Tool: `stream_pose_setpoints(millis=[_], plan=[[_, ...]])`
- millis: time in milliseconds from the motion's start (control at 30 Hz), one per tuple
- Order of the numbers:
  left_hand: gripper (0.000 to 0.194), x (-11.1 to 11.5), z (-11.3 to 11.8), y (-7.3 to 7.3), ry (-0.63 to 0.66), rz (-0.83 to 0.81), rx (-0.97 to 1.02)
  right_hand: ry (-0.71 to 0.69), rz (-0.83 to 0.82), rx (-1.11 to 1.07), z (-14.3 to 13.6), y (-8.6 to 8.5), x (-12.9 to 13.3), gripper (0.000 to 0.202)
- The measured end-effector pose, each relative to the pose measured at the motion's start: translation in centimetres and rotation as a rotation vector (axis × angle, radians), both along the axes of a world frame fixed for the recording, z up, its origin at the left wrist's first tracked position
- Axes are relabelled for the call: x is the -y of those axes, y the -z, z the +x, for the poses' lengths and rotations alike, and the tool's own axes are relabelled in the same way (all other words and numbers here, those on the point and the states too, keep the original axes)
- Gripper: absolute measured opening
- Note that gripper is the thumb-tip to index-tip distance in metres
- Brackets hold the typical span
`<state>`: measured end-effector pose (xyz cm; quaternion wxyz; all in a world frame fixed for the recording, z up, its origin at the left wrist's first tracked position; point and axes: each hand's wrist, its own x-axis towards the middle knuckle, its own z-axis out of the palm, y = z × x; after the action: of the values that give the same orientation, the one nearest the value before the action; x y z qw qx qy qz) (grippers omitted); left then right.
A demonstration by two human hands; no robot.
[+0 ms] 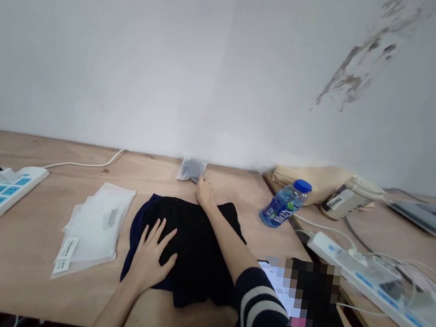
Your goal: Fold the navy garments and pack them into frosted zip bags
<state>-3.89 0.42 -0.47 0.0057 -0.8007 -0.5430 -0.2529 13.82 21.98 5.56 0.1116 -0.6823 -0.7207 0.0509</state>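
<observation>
We see a black cloth (197, 252) spread flat, its surface matt, its outline uneven, one corner jutting toward us at the lower edge. A navy cloth (136, 228) shows beneath it along the left side. Our left hand (153, 260) rests on the left part of the black cloth, palm down, fingers fanned and gripping nothing. Our right forearm crosses over the cloth's right part, and our right hand (205, 190) reaches past its far edge to a small translucent pouch (191, 170) with dark contents. The fingertips meet the pouch's right edge; we cannot tell whether they pinch it.

The pouch lies on the desk (25, 266) near the wall (134, 65). Left of the cloths we have overlapping frosted bags (101, 228), and farther left a power strip (2, 198) with blue sockets. To the right stands a blue-capped bottle (285, 204), with a cup marked "COFFEE" (351, 198) beyond.
</observation>
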Motion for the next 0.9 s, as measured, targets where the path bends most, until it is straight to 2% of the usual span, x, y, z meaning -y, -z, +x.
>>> stream_pose_setpoints(millis=[167,300,533,733,900], plan=[[0.059,0.0,0.0,0.1,0.004,0.003,0.01,-0.024,0.009,-0.002,1.1,0.4,-0.2,0.038],[0.058,0.0,0.0,0.1,0.005,0.004,0.015,-0.053,0.033,-0.012,1.8,1.2,-0.1,0.045],[0.058,0.0,-0.1,0.2,0.005,0.002,0.009,-0.009,0.058,-0.067,1.4,2.0,-0.7,0.039],[0.058,0.1,0.0,0.1,0.004,0.004,0.011,-0.006,0.065,-0.213,1.3,1.2,-0.9,0.028],[0.054,0.1,0.0,0.1,0.023,0.001,0.09,-0.045,0.126,-0.47,2.1,-0.5,0.1,0.024]])
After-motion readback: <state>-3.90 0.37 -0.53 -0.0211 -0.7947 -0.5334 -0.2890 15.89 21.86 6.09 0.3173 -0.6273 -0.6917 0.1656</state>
